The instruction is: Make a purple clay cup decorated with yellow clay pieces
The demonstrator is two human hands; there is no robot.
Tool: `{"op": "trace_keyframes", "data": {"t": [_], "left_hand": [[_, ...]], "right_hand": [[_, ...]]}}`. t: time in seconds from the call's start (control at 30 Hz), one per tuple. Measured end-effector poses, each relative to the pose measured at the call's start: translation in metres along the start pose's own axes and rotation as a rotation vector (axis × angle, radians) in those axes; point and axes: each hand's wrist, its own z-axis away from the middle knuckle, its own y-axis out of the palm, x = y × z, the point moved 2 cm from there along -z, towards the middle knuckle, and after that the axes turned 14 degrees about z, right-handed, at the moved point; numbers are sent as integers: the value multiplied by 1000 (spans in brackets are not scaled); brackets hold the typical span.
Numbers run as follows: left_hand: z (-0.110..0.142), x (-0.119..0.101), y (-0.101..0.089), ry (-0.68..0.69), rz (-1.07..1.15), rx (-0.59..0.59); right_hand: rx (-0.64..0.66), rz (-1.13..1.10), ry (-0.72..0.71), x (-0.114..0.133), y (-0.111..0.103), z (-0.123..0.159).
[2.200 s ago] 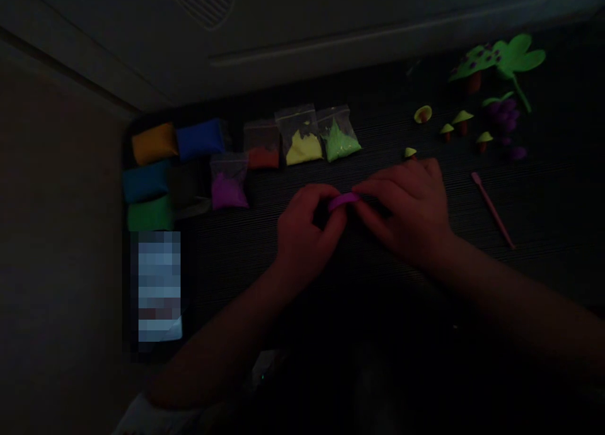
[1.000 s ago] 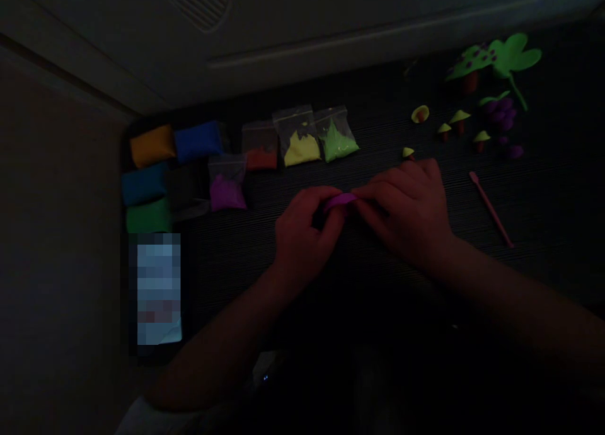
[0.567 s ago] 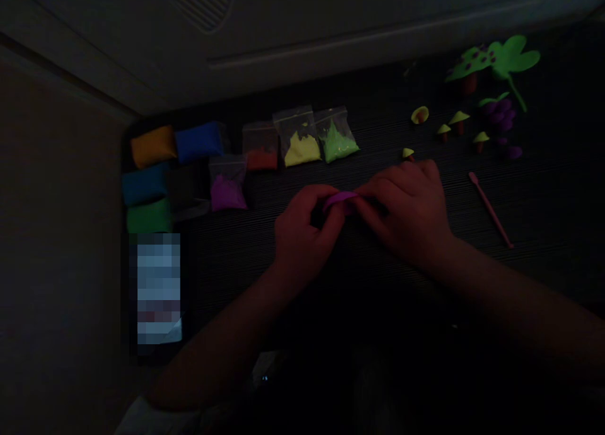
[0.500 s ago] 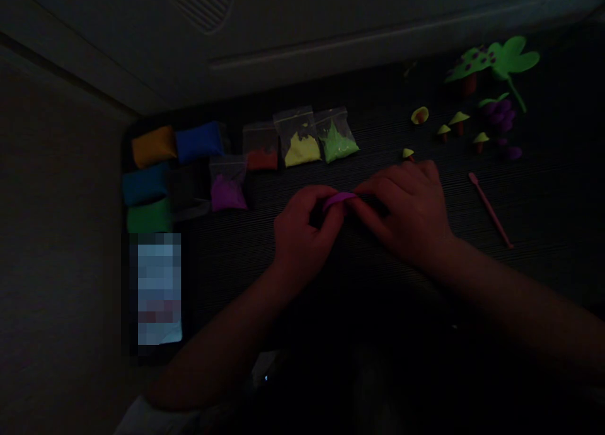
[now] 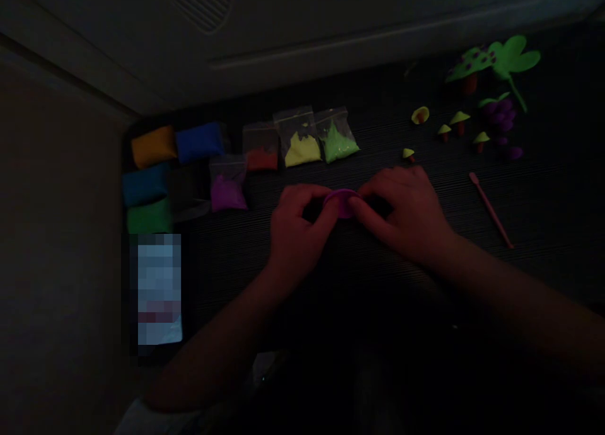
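The scene is very dim. A small flat piece of purple clay (image 5: 343,202) sits between my two hands over a dark ribbed table (image 5: 425,258). My left hand (image 5: 297,230) pinches its left edge with curled fingers. From the right, my right hand (image 5: 404,211) pinches the other edge. Most of the piece is hidden by my fingertips.
Bags of clay lie at the back left: orange (image 5: 154,145), blue (image 5: 198,140), teal (image 5: 144,183), green (image 5: 149,215), purple (image 5: 227,189), red (image 5: 261,152), yellow (image 5: 300,144), light green (image 5: 338,139). Small clay mushrooms (image 5: 458,123), a green tree (image 5: 491,60), purple grapes (image 5: 501,115) and a pink tool (image 5: 491,209) lie right. A phone (image 5: 159,290) glows left.
The purple clay has turned from edge-on to showing more of its flat round face, and both hands have shifted slightly around it.
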Motion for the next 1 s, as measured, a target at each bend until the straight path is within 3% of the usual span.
{"op": "trace_keyframes", "data": {"t": [0.23, 0.4, 0.7, 1.0], "left_hand": [[-6, 2, -1, 31, -320, 109], [-12, 5, -12, 9, -261, 112], [-12, 10, -8, 18, -319, 168], [-10, 7, -3, -12, -380, 154]], "right_hand": [[98, 87, 39, -5, 2, -2], [73, 61, 64, -12, -2, -3], [64, 93, -249, 0, 2, 4], [109, 164, -282, 2, 5, 4]]}}
